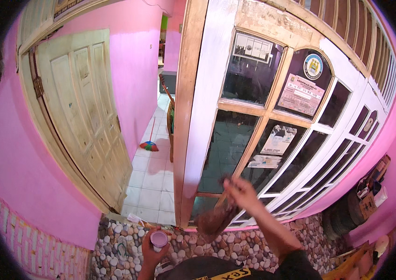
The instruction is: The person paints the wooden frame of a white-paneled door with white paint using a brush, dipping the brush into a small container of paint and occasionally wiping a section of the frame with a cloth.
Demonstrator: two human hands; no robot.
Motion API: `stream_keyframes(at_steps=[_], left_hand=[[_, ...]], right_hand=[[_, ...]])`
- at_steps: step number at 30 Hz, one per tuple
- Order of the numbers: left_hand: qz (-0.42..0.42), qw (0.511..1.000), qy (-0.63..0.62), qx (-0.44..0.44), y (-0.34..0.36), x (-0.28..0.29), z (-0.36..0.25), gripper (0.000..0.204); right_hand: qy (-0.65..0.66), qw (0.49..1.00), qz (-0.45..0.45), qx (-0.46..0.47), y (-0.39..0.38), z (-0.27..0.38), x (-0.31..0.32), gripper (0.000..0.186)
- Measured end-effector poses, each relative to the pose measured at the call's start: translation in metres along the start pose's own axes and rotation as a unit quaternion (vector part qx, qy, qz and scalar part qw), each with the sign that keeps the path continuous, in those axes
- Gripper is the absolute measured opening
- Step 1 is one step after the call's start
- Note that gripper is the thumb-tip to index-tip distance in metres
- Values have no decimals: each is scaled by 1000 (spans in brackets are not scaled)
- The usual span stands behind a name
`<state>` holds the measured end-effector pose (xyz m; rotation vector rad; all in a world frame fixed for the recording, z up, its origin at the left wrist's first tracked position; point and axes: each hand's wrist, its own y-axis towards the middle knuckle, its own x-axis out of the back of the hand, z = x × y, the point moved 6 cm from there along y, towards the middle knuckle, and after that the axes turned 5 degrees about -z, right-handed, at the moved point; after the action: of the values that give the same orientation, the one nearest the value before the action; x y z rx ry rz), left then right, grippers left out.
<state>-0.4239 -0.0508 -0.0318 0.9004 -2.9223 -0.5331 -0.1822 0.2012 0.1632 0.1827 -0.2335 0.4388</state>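
Observation:
In my left hand is a small plastic cup, gripped around its side, with pale lilac liquid inside. My right hand is raised in front of the lower part of a window frame, its fingers closed. From it hangs a limp, dark brown cloth, smeared by motion. A small dark tip shows at the fingertips, too blurred to name. The frame near this hand is bare and patchy wood; the parts farther right are white. Stickers and papers are stuck on the dark panes.
A worn wooden door stands at the left beside a doorway with white floor tiles. Inside lies a broom. Pebble-patterned flooring runs below me. Stacked tyres with odds and ends stand at the right.

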Motion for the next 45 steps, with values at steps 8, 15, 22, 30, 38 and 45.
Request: stream_keyframes(at_steps=[8, 15, 22, 30, 38, 45], left_hand=[[23, 999, 17, 25, 13, -19, 7, 70], [-3, 999, 48, 11, -8, -13, -12, 78], [-3, 998, 61, 31, -17, -23, -28, 76], [-43, 994, 66, 73, -25, -17, -21, 70], [-32, 990, 94, 102, -29, -30, -19, 71], [-3, 988, 72, 138, -10, -45, -7, 71]], right_hand=[[-196, 978, -40, -57, -62, -261, -6, 39], [-279, 953, 3, -122, -100, -340, -72, 28], [-146, 982, -15, -117, -77, -328, -91, 37], [23, 951, -39, -307, -80, -450, -76, 44], [-538, 842, 41, 25, -112, -579, 2, 43], [-391, 842, -49, -367, -274, -719, 108, 44]])
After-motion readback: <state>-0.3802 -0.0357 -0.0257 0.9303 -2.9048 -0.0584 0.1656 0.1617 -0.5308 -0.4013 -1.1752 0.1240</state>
